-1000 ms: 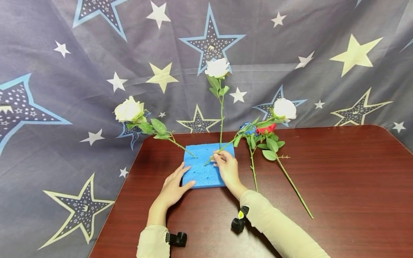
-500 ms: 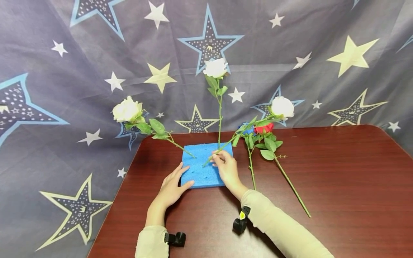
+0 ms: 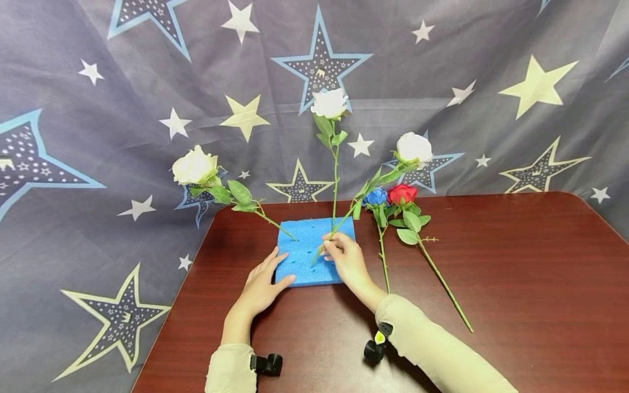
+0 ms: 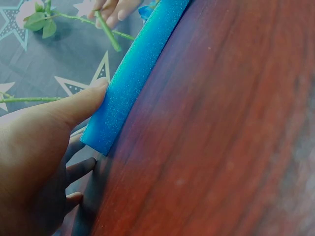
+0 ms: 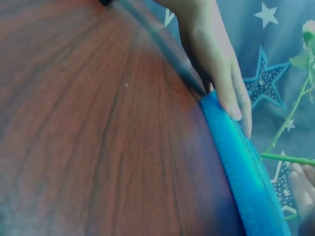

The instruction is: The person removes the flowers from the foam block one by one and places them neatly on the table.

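In the head view a blue foam block point(image 3: 301, 275) with small holes lies on the table. My left hand point(image 3: 262, 289) rests on its front left corner, fingers straight along the left side and thumb on the front edge. The thumb point(image 4: 81, 105) touches the edge in the left wrist view. My right hand point(image 3: 350, 263) pinches the lower stem of a white rose point(image 3: 414, 148) between thumb and fingers. That rose leans right over the foam. Its cut stem end point(image 4: 114, 43) shows apart from the foam surface in the left wrist view.
Two more white roses stand in the foam: one upright point(image 3: 330, 103) at the back, one tilted left point(image 3: 195, 166). A blue rose point(image 3: 376, 197) and a red rose point(image 3: 403, 194) lie on the table point(image 3: 530, 284) to the right. A starry cloth point(image 3: 383, 33) hangs behind.
My right hand has shifted slightly toward me, with the rose's stem end moving nearer the foam's front. Its bloom has moved left and up, uncovering the red and blue roses. The left hand stays put.
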A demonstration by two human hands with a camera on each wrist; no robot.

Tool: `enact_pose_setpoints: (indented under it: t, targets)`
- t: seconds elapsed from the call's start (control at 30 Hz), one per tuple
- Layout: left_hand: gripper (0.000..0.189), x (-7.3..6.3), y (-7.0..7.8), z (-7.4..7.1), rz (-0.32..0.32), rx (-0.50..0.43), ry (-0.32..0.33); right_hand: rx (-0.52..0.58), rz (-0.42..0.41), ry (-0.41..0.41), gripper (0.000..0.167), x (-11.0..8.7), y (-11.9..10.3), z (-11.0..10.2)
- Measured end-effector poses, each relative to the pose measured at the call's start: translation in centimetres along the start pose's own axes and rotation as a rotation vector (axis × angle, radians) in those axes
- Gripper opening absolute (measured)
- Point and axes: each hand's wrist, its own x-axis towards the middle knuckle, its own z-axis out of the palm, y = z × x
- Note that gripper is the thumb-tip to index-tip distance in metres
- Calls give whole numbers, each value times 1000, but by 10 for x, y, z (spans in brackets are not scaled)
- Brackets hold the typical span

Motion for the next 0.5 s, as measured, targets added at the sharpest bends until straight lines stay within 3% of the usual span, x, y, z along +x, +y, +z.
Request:
enact_pose_setpoints:
  t: [0.5]
  targets:
    - [68, -1, 1, 0, 0, -23, -4, 52, 77, -149, 20, -29, -16, -28]
